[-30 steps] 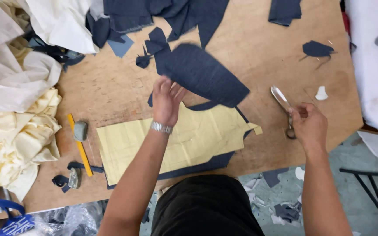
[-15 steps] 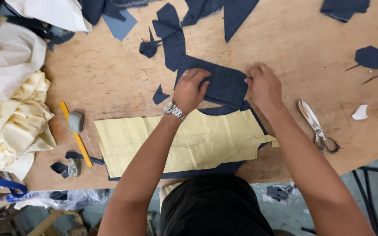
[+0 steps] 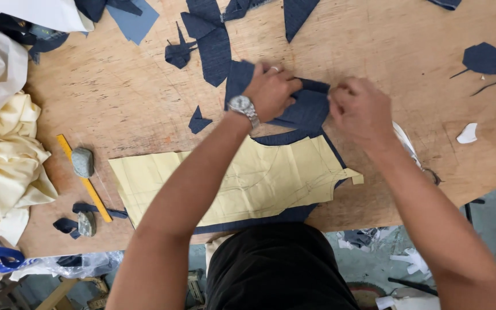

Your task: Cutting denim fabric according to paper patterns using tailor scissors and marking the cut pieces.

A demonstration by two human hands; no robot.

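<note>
The left hand point(image 3: 272, 89), a metal watch on its wrist and a ring on one finger, presses down with curled fingers on a cut piece of dark blue denim point(image 3: 305, 109), pinching its upper edge. The right hand point(image 3: 360, 109) is closed around the same piece at its right end, fingers bent under so the grip itself is hidden. The denim piece lies at the middle of the tabletop point(image 3: 133, 109), just above a pale yellow paper pattern point(image 3: 271, 178); it looks matte, woven and limp, with a curved cut edge and a fold where the hands gather it.

The paper pattern is flat and stiff, faintly lined, with a stepped notch at its right side, and rests on a larger dark blue layer that shows along its lower and right edges. The tabletop is bare plywood, tan, grainy and scuffed. Ragged denim offcuts point(image 3: 210, 43) lie above the hands, and another dark scrap point(image 3: 486, 59) with thready tails lies far right near a small white chip point(image 3: 467, 134). To the left lie a yellow ruler point(image 3: 84, 178), a grey stone point(image 3: 82, 162) touching it, and a heap of soft, crumpled cream cloth point(image 3: 7, 166) at the edge.
</note>
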